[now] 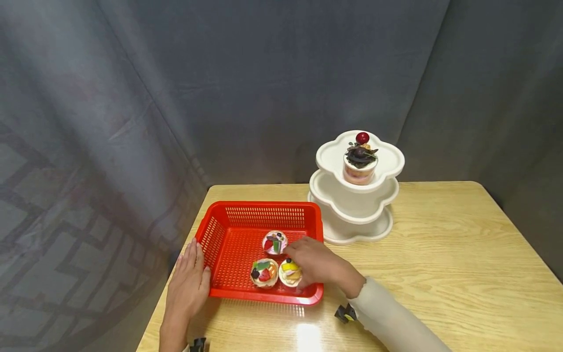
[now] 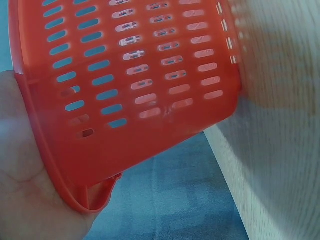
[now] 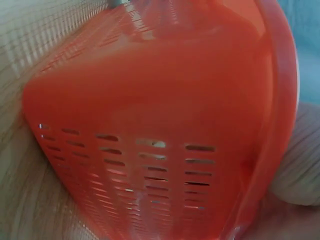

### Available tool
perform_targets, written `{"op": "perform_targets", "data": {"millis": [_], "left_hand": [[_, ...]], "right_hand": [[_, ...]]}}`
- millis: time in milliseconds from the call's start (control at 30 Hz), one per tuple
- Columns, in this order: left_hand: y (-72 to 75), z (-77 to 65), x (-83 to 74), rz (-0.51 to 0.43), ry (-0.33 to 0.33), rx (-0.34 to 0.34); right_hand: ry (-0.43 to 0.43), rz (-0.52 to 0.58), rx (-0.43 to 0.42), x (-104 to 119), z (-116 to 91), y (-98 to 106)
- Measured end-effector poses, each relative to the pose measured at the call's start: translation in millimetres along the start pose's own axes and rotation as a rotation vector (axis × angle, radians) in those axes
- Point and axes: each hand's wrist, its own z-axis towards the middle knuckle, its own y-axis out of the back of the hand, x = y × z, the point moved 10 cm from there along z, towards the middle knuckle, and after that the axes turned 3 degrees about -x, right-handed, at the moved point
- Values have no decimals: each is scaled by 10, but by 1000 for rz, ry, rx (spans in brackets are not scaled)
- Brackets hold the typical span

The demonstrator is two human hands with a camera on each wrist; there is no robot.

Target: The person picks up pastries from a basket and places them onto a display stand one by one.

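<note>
A red plastic basket (image 1: pixel 237 244) sits on the table with several small dessert cups inside. My left hand (image 1: pixel 188 283) lies with straight fingers along its left rim; the left wrist view shows the palm (image 2: pixel 30 175) against that rim. Over the right rim reaches my right hand (image 1: pixel 317 263), its fingers and thumb around a cream dessert cup with yellow fruit (image 1: pixel 290 272). Beside that cup are a dessert cup with strawberry and orange (image 1: pixel 264 273) and a dessert cup with red and green toppings (image 1: pixel 274 243). The right wrist view shows mostly the basket's outer wall (image 3: pixel 150 100), hiding the fingertips.
Behind the basket's right side stands a white three-tier cloud-shaped stand (image 1: pixel 389 159). Its top tier bears a chocolate-topped dessert cup (image 1: pixel 359 166) with a cherry. Wooden tabletop (image 1: pixel 457 254) extends to the right; grey curtains (image 1: pixel 281 98) hang behind.
</note>
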Motion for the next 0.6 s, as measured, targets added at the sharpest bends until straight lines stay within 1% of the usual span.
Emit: {"op": "perform_targets", "data": {"millis": [200, 400, 600], "left_hand": [[-15, -1, 13, 2, 4, 14], [-4, 13, 9, 0, 3, 6], [-2, -2, -4, -6, 5, 12]], "right_hand": [[-27, -51, 72, 11, 38, -81], [-30, -115, 96, -3, 67, -128], [-33, -129, 113, 12, 61, -136]]}}
